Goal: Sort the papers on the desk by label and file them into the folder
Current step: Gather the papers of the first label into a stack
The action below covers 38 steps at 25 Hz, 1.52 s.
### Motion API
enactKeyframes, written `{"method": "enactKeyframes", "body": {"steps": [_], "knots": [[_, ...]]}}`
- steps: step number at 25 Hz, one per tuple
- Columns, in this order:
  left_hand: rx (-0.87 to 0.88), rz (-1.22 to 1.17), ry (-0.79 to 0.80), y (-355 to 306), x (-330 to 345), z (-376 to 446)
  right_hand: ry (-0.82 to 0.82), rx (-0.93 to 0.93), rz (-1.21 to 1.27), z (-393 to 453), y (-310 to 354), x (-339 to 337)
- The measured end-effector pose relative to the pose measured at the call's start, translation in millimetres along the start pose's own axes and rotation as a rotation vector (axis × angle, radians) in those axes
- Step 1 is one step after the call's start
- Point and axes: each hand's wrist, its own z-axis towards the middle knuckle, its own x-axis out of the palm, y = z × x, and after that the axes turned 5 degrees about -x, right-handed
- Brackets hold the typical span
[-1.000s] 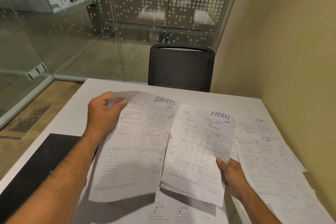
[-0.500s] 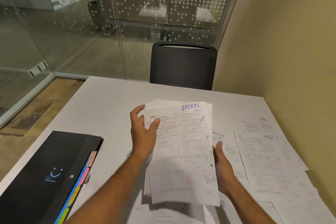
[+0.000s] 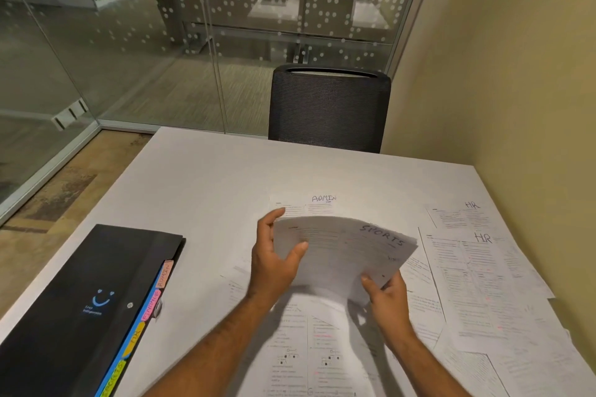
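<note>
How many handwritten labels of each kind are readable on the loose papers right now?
SPORTS: 1, on the stack held in both hands
ADMIN: 1, flat on the desk
HR: 2, the second nearer on the right
Total: 4 readable labels. Other sheets show no label I can read.

White desk (image 3: 206,190) carries loose papers (image 3: 477,284) (labelled) and black folder (image 3: 80,300).
</note>
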Motion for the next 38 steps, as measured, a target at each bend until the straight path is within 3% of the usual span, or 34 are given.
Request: {"method": "enactKeyframes", "body": {"steps": [3,9,14,18,21,29,31,33,35,36,38], "knots": [[-0.183,0.054,0.053,20,6,-3,-0.019,0.013,-0.015,-2,-10,6],[-0.391,0.294,0.133,64,-13,19,-0.072,0.059,0.010,18,5,-8],[-0.434,0.832,0.252,112,-31,25,-0.260,0.155,0.037,40,-4,-51],[-0.250,1.226,0.533,120,-6,14,-0.374,0.245,0.071,42,-20,-74],[-0.175,1.250,0.703,124,7,8,-0.423,0.260,0.064,49,-28,-83],[0.236,1.192,1.047,122,26,-2,-0.438,0.246,0.153,63,-35,-82],[0.295,1.170,0.971,125,24,-3,-0.434,0.250,0.168,65,-35,-81],[0.218,1.276,0.701,135,18,3,-0.429,0.243,0.174,67,-36,-81],[-0.087,1.346,0.639,142,6,9,-0.437,0.245,0.176,68,-37,-83],[-0.099,1.366,0.593,150,2,10,-0.440,0.245,0.182,69,-39,-83],[-0.077,1.375,0.646,160,-3,6,-0.438,0.238,0.194,67,-38,-83]]}}
